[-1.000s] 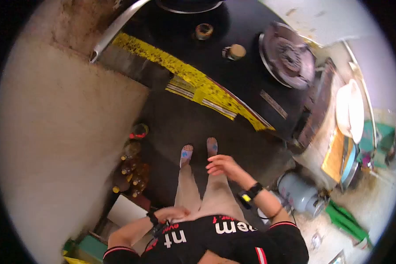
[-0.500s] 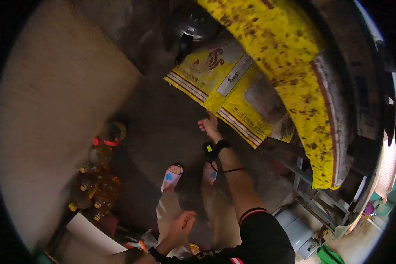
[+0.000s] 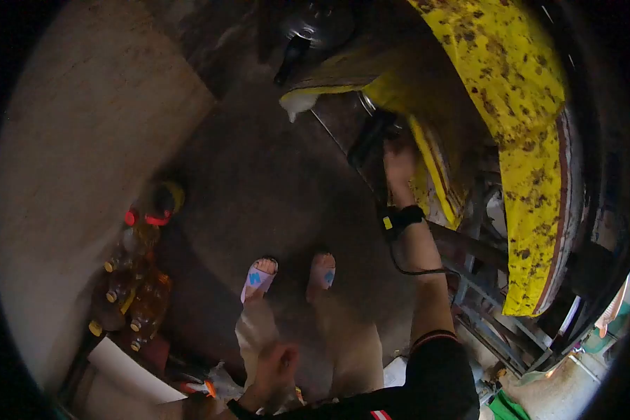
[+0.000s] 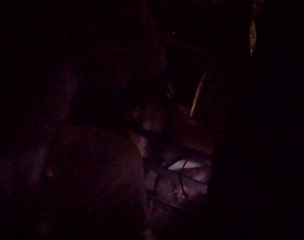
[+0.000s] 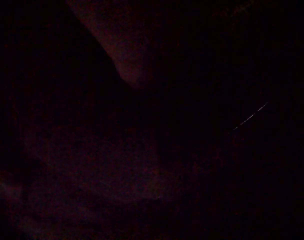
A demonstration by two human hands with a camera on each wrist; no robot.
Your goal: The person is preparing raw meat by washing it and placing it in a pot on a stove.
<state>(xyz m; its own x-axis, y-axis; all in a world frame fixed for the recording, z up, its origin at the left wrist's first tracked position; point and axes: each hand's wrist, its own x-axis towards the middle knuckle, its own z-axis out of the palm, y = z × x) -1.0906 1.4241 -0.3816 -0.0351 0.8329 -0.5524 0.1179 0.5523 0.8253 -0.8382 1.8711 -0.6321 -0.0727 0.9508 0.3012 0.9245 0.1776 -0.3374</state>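
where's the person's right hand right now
In the head view, the right hand is right of centre, between the black handle and the edge of a yellow sheet.

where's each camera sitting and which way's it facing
Head: on the head, facing down and forward at floor and yellow sheeting; left hand, right hand and feet show.
Left wrist: on that wrist, facing its hand's work; dark, body parts unclear.
Right wrist: on that wrist, facing its hand's work; dim skin, probably that hand.
Head and right wrist probably share the right hand.

Right arm (image 3: 430, 280) stretched forward, right hand (image 3: 400, 166) foremost, left hand (image 3: 276, 367) farther back.
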